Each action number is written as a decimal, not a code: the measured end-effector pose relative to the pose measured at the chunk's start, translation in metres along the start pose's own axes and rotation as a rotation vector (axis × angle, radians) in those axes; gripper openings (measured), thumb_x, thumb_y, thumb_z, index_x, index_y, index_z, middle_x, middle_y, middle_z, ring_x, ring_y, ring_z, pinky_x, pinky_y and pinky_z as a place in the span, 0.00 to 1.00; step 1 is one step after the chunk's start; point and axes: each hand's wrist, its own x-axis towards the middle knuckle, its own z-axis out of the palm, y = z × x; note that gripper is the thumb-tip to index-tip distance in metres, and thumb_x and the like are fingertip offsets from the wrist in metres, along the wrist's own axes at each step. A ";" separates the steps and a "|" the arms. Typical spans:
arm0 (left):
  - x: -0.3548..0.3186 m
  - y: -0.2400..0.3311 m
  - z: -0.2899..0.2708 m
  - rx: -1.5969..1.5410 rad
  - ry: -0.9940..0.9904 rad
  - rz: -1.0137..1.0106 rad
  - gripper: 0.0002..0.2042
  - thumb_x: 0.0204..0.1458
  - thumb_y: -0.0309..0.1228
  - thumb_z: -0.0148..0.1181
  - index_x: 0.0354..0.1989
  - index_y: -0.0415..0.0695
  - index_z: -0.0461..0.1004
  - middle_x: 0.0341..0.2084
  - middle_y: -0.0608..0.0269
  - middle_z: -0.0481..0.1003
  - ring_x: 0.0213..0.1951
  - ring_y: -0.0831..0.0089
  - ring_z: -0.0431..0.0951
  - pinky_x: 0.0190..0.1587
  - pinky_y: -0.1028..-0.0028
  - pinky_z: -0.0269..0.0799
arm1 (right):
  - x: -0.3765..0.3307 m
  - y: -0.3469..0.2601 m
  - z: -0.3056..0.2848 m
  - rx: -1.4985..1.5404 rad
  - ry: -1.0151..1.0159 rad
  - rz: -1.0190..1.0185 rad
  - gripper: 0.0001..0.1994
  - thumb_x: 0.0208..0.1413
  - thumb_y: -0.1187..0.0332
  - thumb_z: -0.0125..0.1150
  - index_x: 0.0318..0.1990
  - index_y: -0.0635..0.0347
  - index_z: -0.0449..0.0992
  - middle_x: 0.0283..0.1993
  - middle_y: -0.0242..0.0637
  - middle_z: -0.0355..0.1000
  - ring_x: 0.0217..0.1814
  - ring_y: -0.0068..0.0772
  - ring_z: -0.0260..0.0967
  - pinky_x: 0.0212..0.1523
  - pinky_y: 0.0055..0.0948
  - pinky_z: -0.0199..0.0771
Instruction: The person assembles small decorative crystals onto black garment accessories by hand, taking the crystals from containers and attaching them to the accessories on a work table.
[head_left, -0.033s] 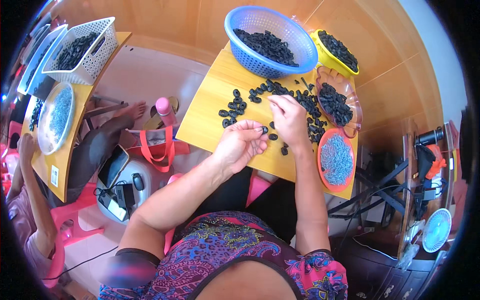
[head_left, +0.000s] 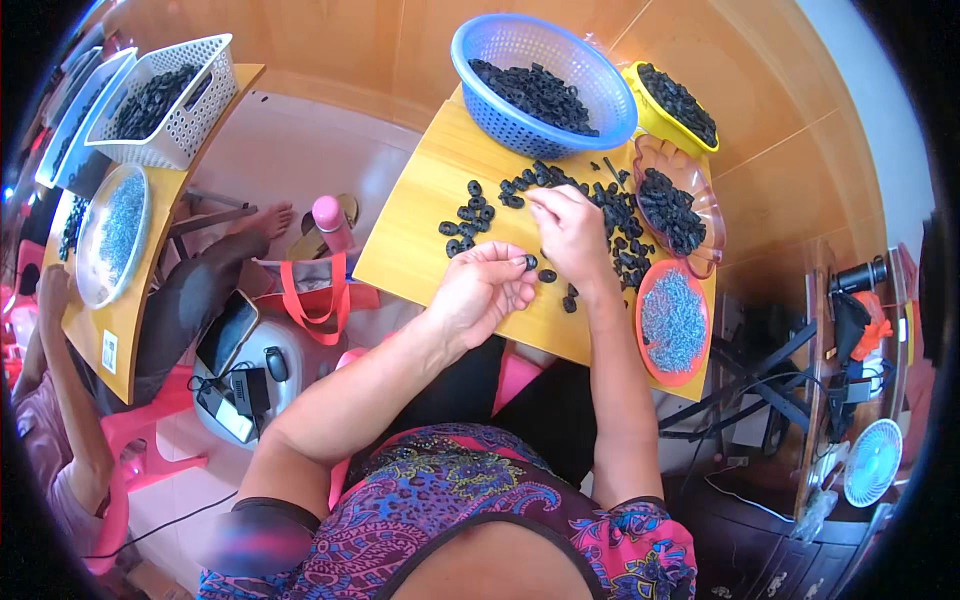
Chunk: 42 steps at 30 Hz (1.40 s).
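Note:
My left hand point(head_left: 484, 285) pinches a small black ring-shaped part point(head_left: 530, 263) between thumb and forefinger, over the near side of the yellow wooden table point(head_left: 420, 225). Just to its right, my right hand point(head_left: 572, 232) hovers with thumb and fingertips pressed together; whatever they hold, if anything, is too small to make out. Loose black parts point(head_left: 470, 215) lie in a cluster left of and beyond my hands. Another heap of black pieces point(head_left: 625, 225) spreads to the right, partly hidden by my right hand. One black part point(head_left: 547, 276) lies between my hands.
A blue basket point(head_left: 545, 140) of black parts stands at the table's far edge, beside a yellow basket point(head_left: 690, 135). On the right are a clear scalloped dish point(head_left: 712, 225) and an orange plate point(head_left: 672, 380) of small silvery pieces. Another person's arm point(head_left: 80, 420) rests by the left table point(head_left: 125, 350).
My right hand has shifted slightly to the left and away from me. My left hand stays nearly where it was, with the black part still pinched.

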 end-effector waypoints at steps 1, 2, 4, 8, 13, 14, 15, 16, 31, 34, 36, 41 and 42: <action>0.000 -0.001 0.000 -0.007 -0.003 0.001 0.02 0.52 0.19 0.51 0.33 0.37 0.69 0.23 0.55 0.75 0.22 0.69 0.75 0.26 0.75 0.71 | 0.006 0.006 0.008 -0.038 -0.060 -0.038 0.09 0.46 0.78 0.60 0.37 0.62 0.78 0.32 0.45 0.72 0.33 0.39 0.72 0.35 0.29 0.71; 0.001 0.000 0.000 -0.012 -0.005 0.008 0.02 0.52 0.19 0.50 0.33 0.38 0.69 0.23 0.55 0.74 0.22 0.69 0.75 0.26 0.75 0.71 | 0.012 0.013 0.016 -0.096 -0.094 -0.078 0.09 0.45 0.78 0.60 0.37 0.61 0.78 0.31 0.45 0.71 0.33 0.41 0.71 0.36 0.31 0.71; 0.002 0.003 -0.004 -0.015 -0.021 0.024 0.02 0.53 0.19 0.50 0.33 0.38 0.69 0.23 0.55 0.74 0.23 0.68 0.75 0.28 0.74 0.72 | 0.021 0.013 0.026 -0.193 -0.162 -0.124 0.10 0.44 0.79 0.59 0.37 0.60 0.78 0.31 0.45 0.69 0.34 0.46 0.69 0.37 0.35 0.70; 0.005 0.006 -0.008 -0.027 -0.028 0.036 0.02 0.53 0.20 0.50 0.33 0.38 0.69 0.24 0.56 0.74 0.23 0.68 0.75 0.29 0.73 0.73 | 0.035 0.028 0.028 -0.125 -0.190 -0.062 0.10 0.48 0.79 0.55 0.38 0.61 0.78 0.33 0.47 0.70 0.37 0.48 0.69 0.39 0.36 0.69; 0.005 0.008 -0.007 -0.017 -0.023 0.027 0.02 0.53 0.20 0.50 0.33 0.38 0.69 0.24 0.56 0.74 0.23 0.69 0.75 0.29 0.74 0.73 | 0.046 0.043 0.013 -0.217 -0.252 0.052 0.11 0.49 0.79 0.53 0.40 0.61 0.77 0.37 0.49 0.72 0.40 0.49 0.70 0.43 0.35 0.70; 0.005 0.008 -0.007 -0.010 -0.021 0.027 0.03 0.53 0.20 0.50 0.33 0.37 0.69 0.24 0.56 0.74 0.23 0.69 0.75 0.29 0.74 0.73 | 0.046 0.048 0.012 -0.281 -0.298 0.086 0.11 0.49 0.78 0.54 0.41 0.61 0.77 0.37 0.49 0.72 0.40 0.49 0.70 0.43 0.36 0.70; 0.006 0.008 -0.007 -0.010 -0.022 0.026 0.03 0.53 0.20 0.50 0.33 0.37 0.69 0.24 0.56 0.74 0.23 0.69 0.75 0.29 0.74 0.73 | 0.045 0.049 0.012 -0.270 -0.318 0.103 0.11 0.49 0.77 0.55 0.41 0.61 0.77 0.37 0.49 0.72 0.41 0.49 0.71 0.43 0.36 0.70; 0.005 0.009 -0.006 -0.008 -0.015 0.026 0.03 0.53 0.19 0.50 0.33 0.37 0.69 0.24 0.56 0.74 0.23 0.69 0.75 0.29 0.74 0.73 | 0.044 0.050 0.012 -0.271 -0.318 0.104 0.11 0.49 0.77 0.55 0.41 0.61 0.77 0.37 0.49 0.72 0.41 0.49 0.71 0.43 0.36 0.70; 0.005 -0.001 -0.007 0.053 -0.013 -0.055 0.03 0.52 0.19 0.51 0.33 0.37 0.70 0.25 0.56 0.74 0.24 0.68 0.75 0.29 0.74 0.72 | 0.027 0.045 0.013 -0.267 -0.322 -0.012 0.09 0.46 0.77 0.56 0.38 0.64 0.76 0.34 0.51 0.70 0.38 0.52 0.69 0.39 0.39 0.69; 0.005 -0.002 -0.008 0.076 -0.026 -0.060 0.03 0.52 0.18 0.52 0.33 0.37 0.71 0.25 0.56 0.74 0.25 0.68 0.75 0.29 0.74 0.72 | 0.023 0.042 0.009 -0.222 -0.340 0.019 0.08 0.44 0.77 0.57 0.35 0.66 0.74 0.34 0.51 0.70 0.38 0.51 0.69 0.38 0.40 0.69; 0.005 -0.003 -0.008 0.096 -0.041 -0.062 0.03 0.51 0.18 0.52 0.33 0.37 0.71 0.25 0.57 0.74 0.25 0.68 0.75 0.28 0.74 0.72 | 0.022 0.040 0.006 -0.172 -0.364 0.079 0.08 0.44 0.76 0.60 0.34 0.68 0.72 0.34 0.49 0.70 0.36 0.49 0.70 0.36 0.39 0.69; 0.006 -0.007 -0.007 0.112 -0.011 -0.069 0.03 0.51 0.18 0.51 0.33 0.37 0.71 0.24 0.57 0.74 0.23 0.69 0.75 0.27 0.74 0.72 | 0.021 0.041 0.006 -0.169 -0.284 0.039 0.11 0.46 0.76 0.60 0.38 0.67 0.74 0.36 0.48 0.71 0.37 0.46 0.71 0.38 0.36 0.70; 0.006 -0.006 -0.007 0.112 -0.010 -0.070 0.03 0.51 0.18 0.51 0.33 0.37 0.71 0.24 0.57 0.74 0.23 0.69 0.75 0.27 0.74 0.72 | 0.022 0.038 0.006 -0.130 -0.211 -0.008 0.11 0.47 0.75 0.59 0.40 0.66 0.74 0.37 0.47 0.72 0.38 0.46 0.71 0.38 0.36 0.70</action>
